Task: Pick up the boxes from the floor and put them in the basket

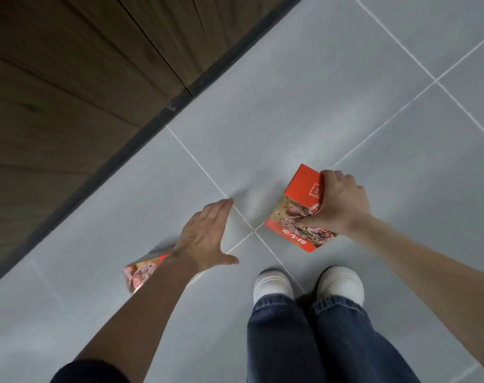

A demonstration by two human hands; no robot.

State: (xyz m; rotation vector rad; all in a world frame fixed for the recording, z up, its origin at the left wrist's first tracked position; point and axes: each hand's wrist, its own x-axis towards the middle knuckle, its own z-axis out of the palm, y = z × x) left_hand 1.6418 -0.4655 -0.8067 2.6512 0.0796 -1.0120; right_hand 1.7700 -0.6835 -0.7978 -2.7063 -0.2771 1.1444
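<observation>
Where the view drops straight down, blue jeans (318, 341) fill the bottom edge, and a pair of white shoes (272, 284) stand side by side on the grey tiled floor (290, 106), toes pointing away. A dark sleeve (89, 373) shows at the lower left, and the bare left forearm reaches out from it.

Under that forearm lies the second box (141, 273). It rests on the tiles to the left of the shoes, mostly hidden by the arm, so only its printed end with a food picture and some red shows. The left hand (205, 239) hovers just past it, palm down, fingers straight and together, thumb spread wide to the side; it holds nothing and does not touch the box.

Across from it, the right hand (337, 203) grips the red box (299, 205) from above. The fingers curl over its far right edge and the thumb presses on the printed face. This box is tilted, one corner pointing toward the shoes, above the crossing of the pale grout lines. Whether it is clear of the floor I cannot tell.

Farther off, more grey tiles run to a dark strip (141, 145) along the foot of brown wooden panelling (69, 78) that fills the upper left.
</observation>
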